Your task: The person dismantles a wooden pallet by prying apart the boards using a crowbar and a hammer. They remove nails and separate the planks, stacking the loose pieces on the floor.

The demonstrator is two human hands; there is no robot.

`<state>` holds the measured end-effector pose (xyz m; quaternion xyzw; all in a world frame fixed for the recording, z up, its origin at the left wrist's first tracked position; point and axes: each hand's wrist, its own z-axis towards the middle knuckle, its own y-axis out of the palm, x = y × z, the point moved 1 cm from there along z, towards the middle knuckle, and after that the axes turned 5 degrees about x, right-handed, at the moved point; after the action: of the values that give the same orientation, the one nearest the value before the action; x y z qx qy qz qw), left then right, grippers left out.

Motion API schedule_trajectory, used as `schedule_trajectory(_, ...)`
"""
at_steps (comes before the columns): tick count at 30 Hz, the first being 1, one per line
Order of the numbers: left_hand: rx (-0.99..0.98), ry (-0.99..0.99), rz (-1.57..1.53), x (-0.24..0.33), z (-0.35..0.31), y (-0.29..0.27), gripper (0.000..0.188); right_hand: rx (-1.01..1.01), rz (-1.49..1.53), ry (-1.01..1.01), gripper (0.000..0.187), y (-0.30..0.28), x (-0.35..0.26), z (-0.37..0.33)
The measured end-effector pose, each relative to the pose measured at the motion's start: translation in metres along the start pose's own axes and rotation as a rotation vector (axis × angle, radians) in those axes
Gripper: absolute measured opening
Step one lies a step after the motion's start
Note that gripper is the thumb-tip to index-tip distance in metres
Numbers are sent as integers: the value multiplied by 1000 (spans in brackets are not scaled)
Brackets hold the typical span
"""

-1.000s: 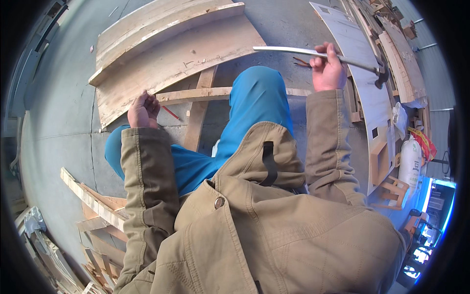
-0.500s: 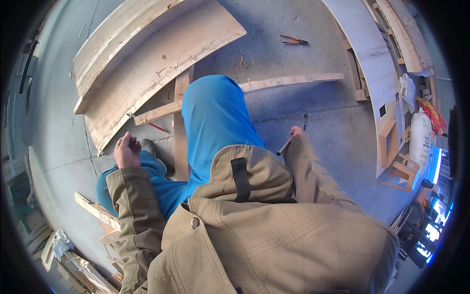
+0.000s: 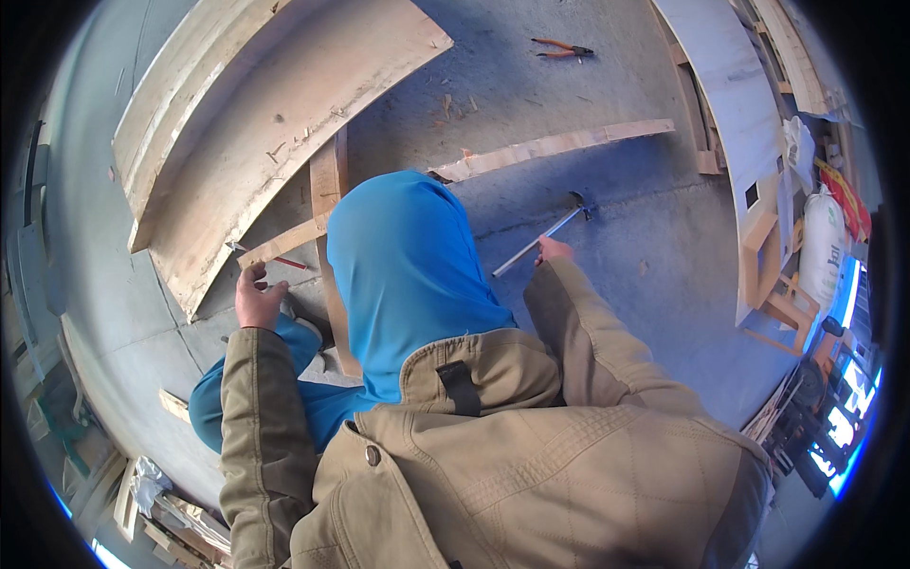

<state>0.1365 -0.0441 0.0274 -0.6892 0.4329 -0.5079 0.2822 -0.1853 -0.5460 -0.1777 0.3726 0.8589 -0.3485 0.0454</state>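
My right hand (image 3: 554, 250) is closed round the pale handle of a claw hammer (image 3: 519, 260). The dark hammer head points away from me, low over the concrete. My left hand (image 3: 258, 302) has its thumb and fingers apart, with the fingertips at the near end of a narrow wooden strip (image 3: 282, 241). Whether they touch it I cannot tell. That strip runs between a large wooden panel (image 3: 313, 81) and my blue-trousered knee, across a wooden board (image 3: 325, 185). A thin red stick (image 3: 292, 264) lies beside the strip.
Orange-handled pliers (image 3: 564, 47) lie on the floor ahead. A long wooden batten (image 3: 559, 147) lies beyond my knee. On the right are a pale sheet (image 3: 725, 104), a small wooden frame (image 3: 758, 266) and a white sack (image 3: 823, 248). Wood scraps (image 3: 175, 517) are piled at lower left.
The hammer has swung forward, and its head now shows farther out from my right hand. My left hand has loosened from a curl and moved up to the strip's end. The view has shifted slightly.
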Motion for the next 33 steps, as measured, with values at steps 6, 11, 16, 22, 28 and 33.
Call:
schedule_trajectory(6,-57,204,431,39,28,16,87,-207,27,-30,21,24,6,-24)
schedule_trajectory(11,-118,242,624,49,48,36,90,-270,28,45,19,40,3,-37)
schedule_trajectory(16,-162,323,664,33,61,57,82,-294,184,42,32,45,-32,-42)
schedule_trajectory(22,-62,426,623,5,83,79,67,-254,334,30,66,60,-109,-32)
schedule_trajectory(28,-155,458,621,-5,100,82,45,-237,462,44,68,101,-160,-25)
schedule_trajectory(33,-216,472,596,2,104,66,40,-259,460,4,59,116,-175,-27)
